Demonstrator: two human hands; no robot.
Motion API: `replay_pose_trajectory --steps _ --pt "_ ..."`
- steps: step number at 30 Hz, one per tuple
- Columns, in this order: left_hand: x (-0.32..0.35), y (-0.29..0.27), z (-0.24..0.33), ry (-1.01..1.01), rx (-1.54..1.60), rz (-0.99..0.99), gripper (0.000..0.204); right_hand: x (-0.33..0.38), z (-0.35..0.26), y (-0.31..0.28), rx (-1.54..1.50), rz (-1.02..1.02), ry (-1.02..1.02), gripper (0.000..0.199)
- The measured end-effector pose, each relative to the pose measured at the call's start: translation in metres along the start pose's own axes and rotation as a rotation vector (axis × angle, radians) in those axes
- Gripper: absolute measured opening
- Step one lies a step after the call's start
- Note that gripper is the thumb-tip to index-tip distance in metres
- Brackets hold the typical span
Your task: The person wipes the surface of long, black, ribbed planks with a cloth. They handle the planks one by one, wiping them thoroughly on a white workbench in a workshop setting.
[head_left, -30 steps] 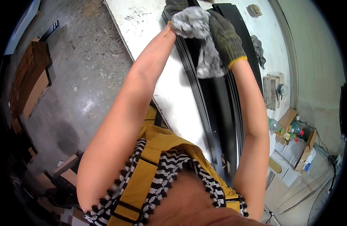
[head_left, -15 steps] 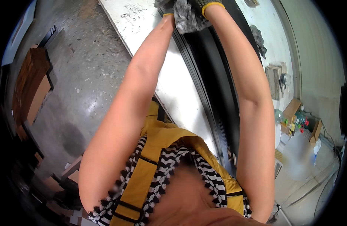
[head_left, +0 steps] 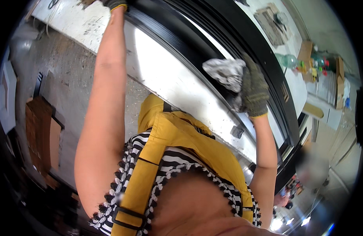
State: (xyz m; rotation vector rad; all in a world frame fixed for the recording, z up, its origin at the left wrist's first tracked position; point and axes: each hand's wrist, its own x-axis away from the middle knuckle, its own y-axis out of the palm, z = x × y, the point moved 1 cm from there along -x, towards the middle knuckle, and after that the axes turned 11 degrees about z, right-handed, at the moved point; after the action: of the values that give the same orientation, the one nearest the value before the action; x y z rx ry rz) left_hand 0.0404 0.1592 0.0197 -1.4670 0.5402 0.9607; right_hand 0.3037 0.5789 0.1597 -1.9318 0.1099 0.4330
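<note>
A long black frame [head_left: 158, 31] with ridged edges lies slantwise across a white worktop. My right hand [head_left: 254, 88], in a dark knitted glove with a yellow cuff, rests over the near right part of the frame. Under its palm and fingers is a crumpled grey-and-white rag [head_left: 225, 72], which the hand grips against the frame. My left hand [head_left: 115, 3] wears the same kind of glove and reaches to the upper edge of the view, beside the frame's far part. Its fingers are cut off by the edge.
The white worktop [head_left: 169, 78] runs along my front, with a small dark scrap [head_left: 236, 131] on it. Beyond the frame lie a worn block [head_left: 270, 25], a clear plastic bottle [head_left: 287, 61] and a cardboard box [head_left: 339, 82]. Brown boards [head_left: 39, 133] stand on the floor at left.
My hands have moved apart: the right has come nearer and rightward along the frame with the rag, while the left is farther left. The whole view has turned as well.
</note>
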Motion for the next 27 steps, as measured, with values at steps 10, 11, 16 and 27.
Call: replay_pose_trajectory --steps 10,11,16,27 --pt "-0.026 0.015 -0.041 -0.026 -0.194 -0.078 0.056 0.222 0.207 -0.136 0.357 0.123 0.681 0.038" --pt "-0.029 0.018 -0.034 -0.017 -0.177 -0.083 0.057 0.252 0.234 -0.158 0.503 0.156 0.642 0.037" --pt "-0.028 0.055 -0.041 0.154 -0.404 0.083 0.053 0.337 0.298 -0.231 0.754 0.406 0.933 0.039" --pt "-0.025 0.119 -0.079 0.427 -0.738 0.046 0.041 0.184 0.146 -0.135 0.686 -0.217 0.604 0.060"
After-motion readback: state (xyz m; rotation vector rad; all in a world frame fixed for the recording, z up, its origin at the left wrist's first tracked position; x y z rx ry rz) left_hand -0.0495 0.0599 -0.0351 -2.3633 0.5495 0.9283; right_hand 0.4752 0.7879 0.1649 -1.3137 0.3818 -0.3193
